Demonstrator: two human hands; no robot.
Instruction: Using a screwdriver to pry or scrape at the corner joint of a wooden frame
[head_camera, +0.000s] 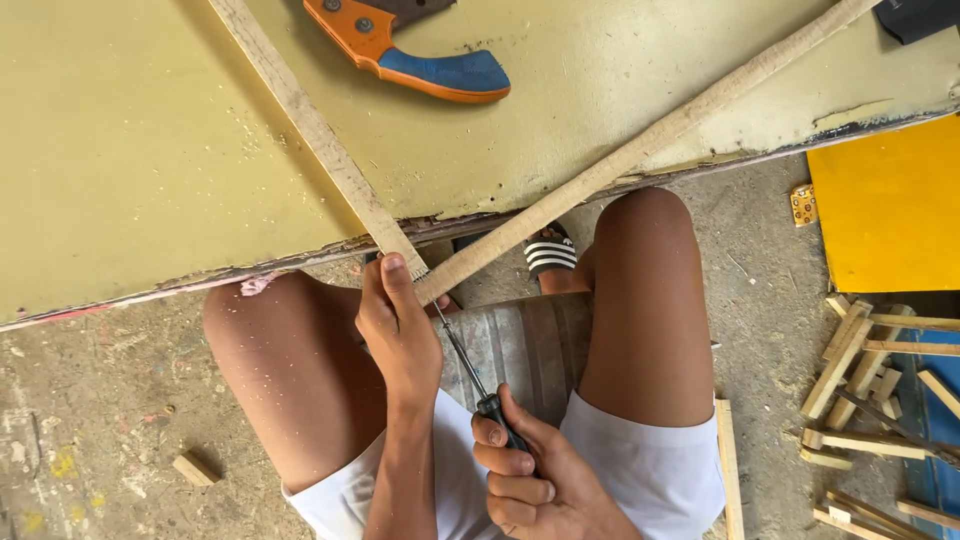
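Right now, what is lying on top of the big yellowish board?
On the yellowish board lie two crossing wooden strips, a handsaw with an orange and blue handle, and scattered sawdust. The saw's blade runs out of view.

A: The handsaw is running off the top edge, so only its orange and blue handle is showing above the table.

B: Is the screwdriver tip showing?

A: No, it is disappearing under the left hand, just below the table. The right hand is covering most of the handle, and the bottom edge is cutting that hand off.
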